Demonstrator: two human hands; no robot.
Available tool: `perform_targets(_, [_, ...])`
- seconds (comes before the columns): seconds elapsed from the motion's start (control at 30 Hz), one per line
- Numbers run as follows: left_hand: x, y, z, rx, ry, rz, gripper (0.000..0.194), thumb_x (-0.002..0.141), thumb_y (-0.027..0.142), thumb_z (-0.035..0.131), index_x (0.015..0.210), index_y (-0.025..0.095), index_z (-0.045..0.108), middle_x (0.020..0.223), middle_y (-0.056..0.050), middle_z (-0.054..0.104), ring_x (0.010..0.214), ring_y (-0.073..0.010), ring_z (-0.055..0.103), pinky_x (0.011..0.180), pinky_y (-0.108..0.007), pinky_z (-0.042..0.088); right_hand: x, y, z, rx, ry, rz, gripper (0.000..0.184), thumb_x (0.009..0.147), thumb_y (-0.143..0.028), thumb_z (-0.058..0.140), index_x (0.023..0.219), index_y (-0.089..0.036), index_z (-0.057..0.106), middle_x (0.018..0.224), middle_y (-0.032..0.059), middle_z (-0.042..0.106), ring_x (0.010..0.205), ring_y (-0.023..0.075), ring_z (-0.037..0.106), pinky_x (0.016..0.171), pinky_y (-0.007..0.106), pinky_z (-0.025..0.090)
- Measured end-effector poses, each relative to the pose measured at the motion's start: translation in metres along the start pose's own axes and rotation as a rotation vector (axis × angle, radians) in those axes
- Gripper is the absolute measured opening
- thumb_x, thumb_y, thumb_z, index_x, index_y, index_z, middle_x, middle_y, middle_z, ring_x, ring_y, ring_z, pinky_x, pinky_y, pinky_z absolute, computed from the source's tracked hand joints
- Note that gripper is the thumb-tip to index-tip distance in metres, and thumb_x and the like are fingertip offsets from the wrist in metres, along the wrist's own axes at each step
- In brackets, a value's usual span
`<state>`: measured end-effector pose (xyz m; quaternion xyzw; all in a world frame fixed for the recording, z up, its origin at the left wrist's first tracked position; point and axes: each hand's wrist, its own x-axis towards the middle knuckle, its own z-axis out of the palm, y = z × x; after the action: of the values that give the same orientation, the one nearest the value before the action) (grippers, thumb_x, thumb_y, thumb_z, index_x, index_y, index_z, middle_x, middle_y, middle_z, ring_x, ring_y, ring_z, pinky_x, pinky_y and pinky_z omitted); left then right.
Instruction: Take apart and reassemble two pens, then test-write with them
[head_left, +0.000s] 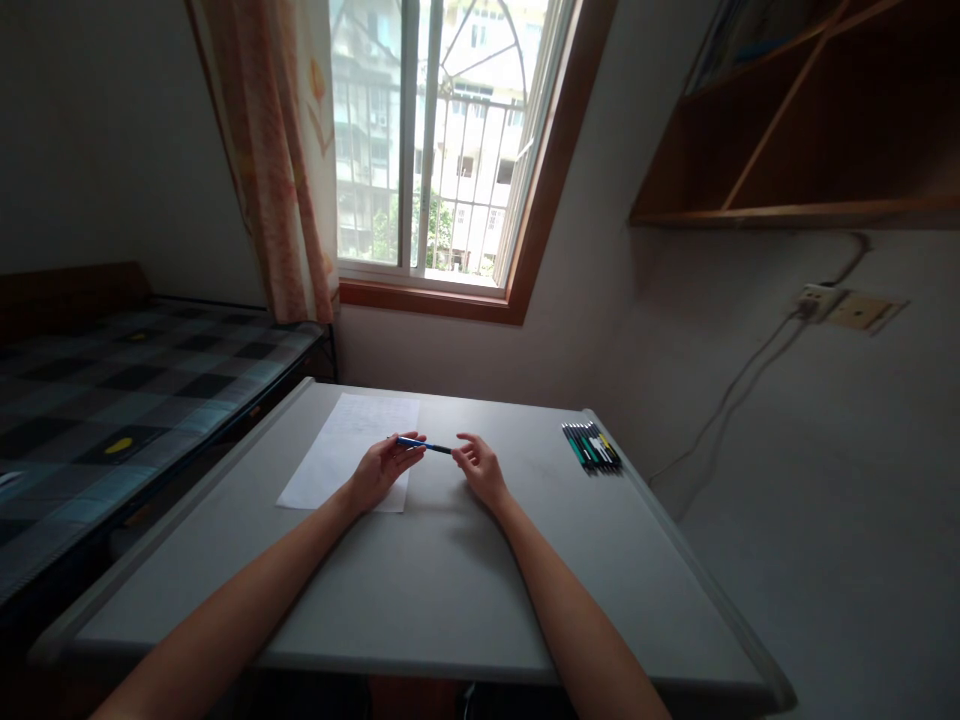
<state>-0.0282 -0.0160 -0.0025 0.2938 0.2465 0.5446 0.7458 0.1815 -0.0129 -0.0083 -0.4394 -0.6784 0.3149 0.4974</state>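
My left hand pinches a blue pen by its left part, just above the grey table. The pen lies level, its dark end pointing right. My right hand hovers at that end with its fingers apart and curled, fingertips close to the pen's tip; whether they touch it I cannot tell. Under my left hand lies a white sheet of paper.
A row of several pens lies at the table's far right corner. A bed with a checked mattress stands to the left. Window and curtain are behind the table; a wooden shelf and a wall socket are at right.
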Motion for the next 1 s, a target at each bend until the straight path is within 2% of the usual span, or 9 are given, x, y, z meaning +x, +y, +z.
perform_targets(0.1, [0.0004, 0.0009, 0.0002, -0.01, 0.011, 0.01, 0.027, 0.082, 0.022, 0.046, 0.098, 0.006, 0.06, 0.106, -0.016, 0.062, 0.095, -0.0226, 0.06, 0.093, -0.036, 0.04, 0.0002, 0.0007, -0.0011, -0.044, 0.006, -0.026, 0.031, 0.071, -0.042, 0.059, 0.091, -0.018, 0.057, 0.077, 0.0032, 0.062, 0.062, 0.0121, 0.055, 0.056, 0.024, 0.045])
perform_targets(0.17, [0.0004, 0.0011, 0.0005, -0.007, 0.015, 0.004, 0.027, 0.082, 0.022, 0.046, 0.098, 0.006, 0.06, 0.105, -0.016, 0.062, 0.094, -0.0229, 0.06, 0.093, -0.037, 0.041, 0.0002, 0.0021, -0.0017, -0.075, -0.012, -0.023, 0.025, 0.074, -0.041, 0.055, 0.081, -0.018, 0.059, 0.075, 0.0037, 0.062, 0.061, 0.0125, 0.055, 0.057, 0.025, 0.045])
perform_targets(0.23, [0.0004, 0.0007, 0.0007, 0.001, 0.016, -0.001, 0.027, 0.082, 0.022, 0.046, 0.098, 0.006, 0.06, 0.104, -0.016, 0.063, 0.094, -0.0231, 0.061, 0.093, -0.037, 0.041, 0.0003, 0.0033, -0.0019, -0.086, -0.03, -0.005, 0.027, 0.078, -0.042, 0.049, 0.073, -0.017, 0.06, 0.068, 0.0038, 0.062, 0.058, 0.0127, 0.055, 0.057, 0.026, 0.044])
perform_targets(0.3, [0.0006, -0.0001, 0.0006, 0.008, 0.009, -0.004, 0.027, 0.082, 0.023, 0.046, 0.098, 0.006, 0.06, 0.104, -0.016, 0.063, 0.093, -0.023, 0.061, 0.092, -0.037, 0.041, 0.0003, 0.0035, -0.0018, -0.066, -0.043, 0.007, 0.029, 0.079, -0.042, 0.047, 0.074, -0.016, 0.06, 0.063, 0.0032, 0.061, 0.056, 0.0128, 0.055, 0.057, 0.026, 0.044])
perform_targets(0.43, [0.0013, -0.0018, -0.0004, 0.01, -0.012, 0.007, 0.027, 0.082, 0.024, 0.046, 0.099, 0.007, 0.06, 0.104, -0.016, 0.063, 0.092, -0.0231, 0.061, 0.092, -0.037, 0.041, -0.0002, 0.0026, -0.0015, -0.037, -0.062, 0.001, 0.028, 0.073, -0.043, 0.056, 0.086, -0.018, 0.059, 0.066, 0.0015, 0.062, 0.059, 0.0131, 0.057, 0.057, 0.025, 0.045])
perform_targets(0.57, [0.0019, -0.0025, -0.0019, 0.02, -0.008, -0.002, 0.028, 0.082, 0.024, 0.046, 0.098, 0.007, 0.061, 0.104, -0.016, 0.063, 0.092, -0.0235, 0.061, 0.092, -0.038, 0.041, -0.0007, 0.0027, -0.0024, -0.075, -0.094, 0.028, 0.036, 0.08, -0.046, 0.044, 0.067, -0.016, 0.059, 0.059, 0.003, 0.061, 0.055, 0.0129, 0.056, 0.057, 0.025, 0.044])
perform_targets(0.7, [0.0024, -0.0027, -0.0034, 0.017, 0.005, 0.01, 0.028, 0.082, 0.023, 0.045, 0.098, 0.006, 0.06, 0.104, -0.017, 0.063, 0.092, -0.0234, 0.061, 0.093, -0.038, 0.041, -0.0006, 0.0027, -0.0036, -0.058, -0.076, 0.023, 0.031, 0.075, -0.046, 0.052, 0.078, -0.017, 0.059, 0.061, 0.0015, 0.061, 0.057, 0.0127, 0.056, 0.056, 0.024, 0.044])
perform_targets(0.83, [0.0022, -0.0023, -0.0033, 0.022, 0.005, -0.002, 0.027, 0.082, 0.023, 0.046, 0.098, 0.007, 0.06, 0.102, -0.016, 0.063, 0.091, -0.023, 0.062, 0.092, -0.038, 0.041, -0.0004, 0.0041, -0.0034, -0.07, -0.099, 0.034, 0.037, 0.08, -0.048, 0.044, 0.066, -0.016, 0.057, 0.059, 0.003, 0.06, 0.055, 0.0119, 0.056, 0.057, 0.024, 0.044])
perform_targets(1.0, [0.0008, -0.0013, -0.0012, 0.021, 0.005, 0.002, 0.027, 0.082, 0.023, 0.047, 0.098, 0.007, 0.06, 0.102, -0.016, 0.064, 0.09, -0.0227, 0.062, 0.092, -0.037, 0.042, -0.0012, 0.0059, -0.0028, -0.089, -0.099, 0.021, 0.032, 0.075, -0.047, 0.051, 0.074, -0.016, 0.059, 0.06, 0.0019, 0.061, 0.055, 0.0119, 0.055, 0.054, 0.023, 0.043])
